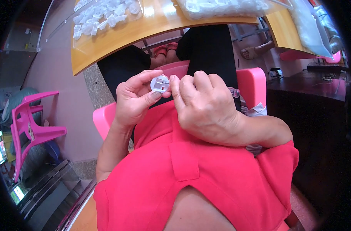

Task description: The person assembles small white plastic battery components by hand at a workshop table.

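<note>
A small round white plastic part [159,84] with square openings in its face sits between the thumb and fingers of my left hand [139,92]. My right hand [206,100] is closed in a fist beside it, the index finger stretched toward the part's right edge. From the fist's outer side sticks the clear, purplish handle end of a screwdriver [235,92]. A thin dark tip reaches the part's face near my right index fingertip; the shaft is mostly hidden by my fingers. Both hands are held above my lap.
Ahead, a curved wooden table [152,29] bears clear trays with piles of white plastic pieces [106,15]. More white pieces fill a clear bag [308,29] at the right. A pink chair [29,127] stands left, and a dark cabinet [306,92] right.
</note>
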`<state>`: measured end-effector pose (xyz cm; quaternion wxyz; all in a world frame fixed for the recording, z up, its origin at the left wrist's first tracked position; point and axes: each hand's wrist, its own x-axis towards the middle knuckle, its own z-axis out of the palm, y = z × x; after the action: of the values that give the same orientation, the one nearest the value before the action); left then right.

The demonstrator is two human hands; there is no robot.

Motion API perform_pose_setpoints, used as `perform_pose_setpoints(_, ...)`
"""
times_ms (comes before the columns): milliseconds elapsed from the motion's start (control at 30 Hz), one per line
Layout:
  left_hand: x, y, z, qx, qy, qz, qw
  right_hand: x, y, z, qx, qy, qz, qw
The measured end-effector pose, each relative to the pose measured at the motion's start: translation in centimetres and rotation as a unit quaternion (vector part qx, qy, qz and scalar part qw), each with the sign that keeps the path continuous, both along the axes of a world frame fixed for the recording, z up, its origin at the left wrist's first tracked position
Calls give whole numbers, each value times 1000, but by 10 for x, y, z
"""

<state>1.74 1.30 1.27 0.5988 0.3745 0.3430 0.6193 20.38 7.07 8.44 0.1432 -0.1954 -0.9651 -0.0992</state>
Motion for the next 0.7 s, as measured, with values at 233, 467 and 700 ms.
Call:
perform_pose_setpoints(233, -1, 1, -1, 11, 26, -6, 1000, -1, -1, -5, 24, 15, 19, 999)
perform_pose_setpoints(467, -1, -4, -3, 6, 78, 13, 997, 1, 4, 0, -10, -35, 57, 998)
perform_pose_setpoints(700, -2, 0, -2, 40, 94, -17, 995, 3, 23, 6, -92, -78, 98, 988)
